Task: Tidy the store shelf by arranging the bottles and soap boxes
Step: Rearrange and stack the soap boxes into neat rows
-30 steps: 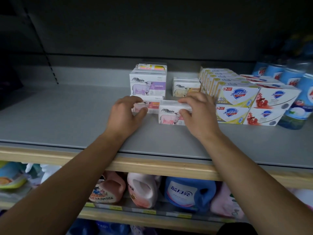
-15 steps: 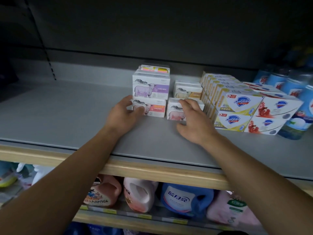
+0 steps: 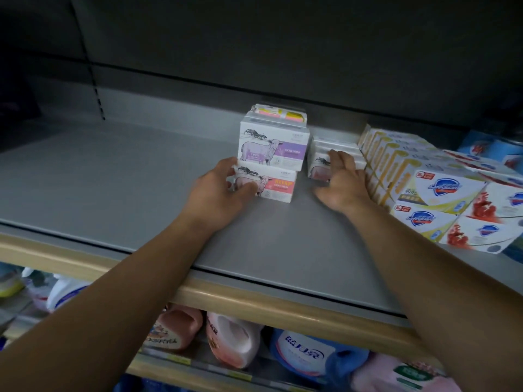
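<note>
A stack of white goat-milk soap boxes stands mid-shelf. The purple-labelled box (image 3: 274, 148) lies on the pink-labelled box (image 3: 278, 188), and another box (image 3: 283, 115) lies on top further back. My left hand (image 3: 219, 193) holds the left end of the pink-labelled box, thumb on its front and fingers round its side. To the right, my right hand (image 3: 343, 183) presses straight fingers against the front of a small soap box (image 3: 318, 168), which has more small boxes (image 3: 336, 145) behind it.
Rows of yellow and white Safeguard soap boxes (image 3: 435, 190) fill the right of the grey shelf (image 3: 113, 179). Blue bottles (image 3: 486, 148) stand at the far right. Pink (image 3: 232, 339) and blue (image 3: 307, 355) detergent bottles sit on the shelf below the wooden edge (image 3: 254, 299).
Both hands have moved deeper onto the shelf. The small box under my right hand has slid back beside the yellow boxes, and the left stack has been pushed back too.
</note>
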`<state>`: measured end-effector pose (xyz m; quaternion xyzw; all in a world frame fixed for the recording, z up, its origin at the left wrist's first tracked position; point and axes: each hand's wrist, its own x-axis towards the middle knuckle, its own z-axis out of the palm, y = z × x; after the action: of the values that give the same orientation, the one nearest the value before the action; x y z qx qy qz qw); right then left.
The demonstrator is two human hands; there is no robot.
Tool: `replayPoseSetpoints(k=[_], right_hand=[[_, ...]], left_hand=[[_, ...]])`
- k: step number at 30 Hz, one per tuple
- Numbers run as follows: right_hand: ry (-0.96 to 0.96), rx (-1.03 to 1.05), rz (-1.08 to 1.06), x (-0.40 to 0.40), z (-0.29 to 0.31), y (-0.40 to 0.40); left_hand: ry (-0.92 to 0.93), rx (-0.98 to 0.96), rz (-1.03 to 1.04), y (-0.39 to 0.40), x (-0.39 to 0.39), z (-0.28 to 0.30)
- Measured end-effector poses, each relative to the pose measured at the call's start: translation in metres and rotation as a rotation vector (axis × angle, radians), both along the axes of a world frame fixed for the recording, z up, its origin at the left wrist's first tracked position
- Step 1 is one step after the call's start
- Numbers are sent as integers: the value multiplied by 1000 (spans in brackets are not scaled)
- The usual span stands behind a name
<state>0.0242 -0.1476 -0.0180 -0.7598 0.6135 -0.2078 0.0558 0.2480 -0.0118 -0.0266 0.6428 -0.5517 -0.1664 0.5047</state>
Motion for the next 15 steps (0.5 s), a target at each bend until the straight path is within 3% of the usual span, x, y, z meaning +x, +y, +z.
replayPoseSetpoints(k=[11, 13, 15], right_hand=[[-73, 61, 62, -4, 10, -4], [-140, -86, 71, -1, 20, 8], [-328, -252, 111, 8, 33, 25]], left_hand=[[-20, -26, 44, 0, -2, 0], [-14, -23, 46, 1, -2, 1], [-3, -18, 43, 2, -2, 2]])
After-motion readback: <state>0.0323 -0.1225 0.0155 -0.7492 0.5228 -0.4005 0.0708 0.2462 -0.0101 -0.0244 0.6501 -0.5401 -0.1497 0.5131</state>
